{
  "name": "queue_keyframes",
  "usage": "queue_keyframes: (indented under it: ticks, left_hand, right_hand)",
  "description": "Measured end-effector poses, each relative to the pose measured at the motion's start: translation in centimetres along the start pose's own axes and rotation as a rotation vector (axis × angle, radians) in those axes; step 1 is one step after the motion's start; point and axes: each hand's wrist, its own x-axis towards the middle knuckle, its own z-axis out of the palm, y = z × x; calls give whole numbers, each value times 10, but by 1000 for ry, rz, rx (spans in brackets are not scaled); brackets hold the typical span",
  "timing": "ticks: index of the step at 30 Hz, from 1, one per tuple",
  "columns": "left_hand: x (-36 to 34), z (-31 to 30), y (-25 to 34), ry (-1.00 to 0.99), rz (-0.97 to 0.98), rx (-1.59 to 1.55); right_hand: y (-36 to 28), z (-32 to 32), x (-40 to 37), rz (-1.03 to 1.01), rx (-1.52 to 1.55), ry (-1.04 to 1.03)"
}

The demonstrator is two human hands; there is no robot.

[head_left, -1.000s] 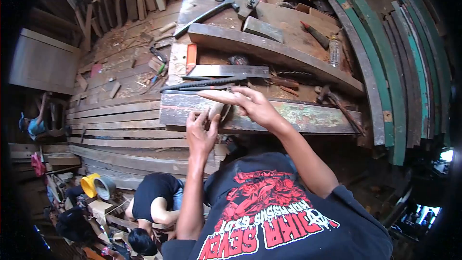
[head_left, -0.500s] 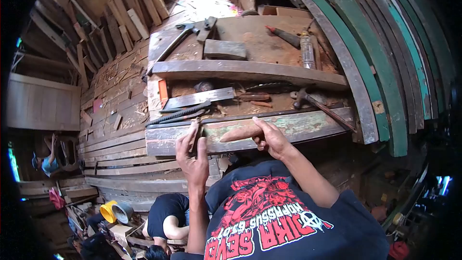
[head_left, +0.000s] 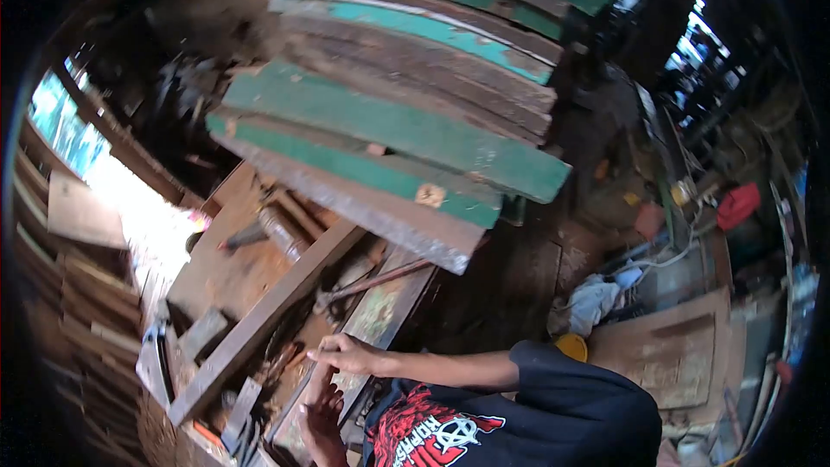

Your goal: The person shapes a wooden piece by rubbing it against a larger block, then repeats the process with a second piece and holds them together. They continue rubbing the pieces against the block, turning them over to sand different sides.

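My right hand [head_left: 350, 355] is closed round the upper end of a tapered brown wooden piece [head_left: 321, 377], over the worn plank at the front of the bench. My left hand [head_left: 322, 419] is just below it, fingers bent and apart around the lower end of the piece; its fingers are partly blurred. Beyond the hands, a hammer [head_left: 372, 284] lies across the worn plank [head_left: 373, 316]. Small brown-handled tools [head_left: 281, 359] lie in the gap behind this plank, left of my hands.
A long beam [head_left: 268, 320] crosses the bench. Past it lie a clear bottle [head_left: 281, 233], a wooden block [head_left: 204, 333] and a metal-headed tool [head_left: 156, 359]. Green and brown boards [head_left: 398, 130] are stacked at the far side. A cloth bundle [head_left: 596, 303] lies at right.
The view has swung right, bringing the board stack to the middle and cluttered floor at right into sight. My hands have come closer together at the wooden piece, which stays in my right hand.
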Motion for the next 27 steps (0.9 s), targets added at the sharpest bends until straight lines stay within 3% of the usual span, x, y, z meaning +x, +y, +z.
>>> queue_keyframes:
  ticks: [5,9,20,24,25,26,27]
  left_hand:
    - [28,55,22,-52,-86,236]
    - [43,86,21,-65,-136,330]
    - [82,127,22,-48,-107,423]
    - [89,136,25,-122,-107,438]
    - [90,138,25,-143,-108,439]
    - [90,139,26,-164,-109,440]
    - [90,140,25,-183,-105,433]
  right_hand:
    - [-30,-47,-23,-71,-288,58]
    - [-52,-66,-37,14,-408,-82]
    - [-91,-99,-60,21,-343,122]
    - [-36,-110,-57,92,-151,228]
    - [-41,-116,-62,66,-264,265]
    - [-24,-123,-59,-135,-499,384]
    - [-48,-128,-68,-36,-434,307]
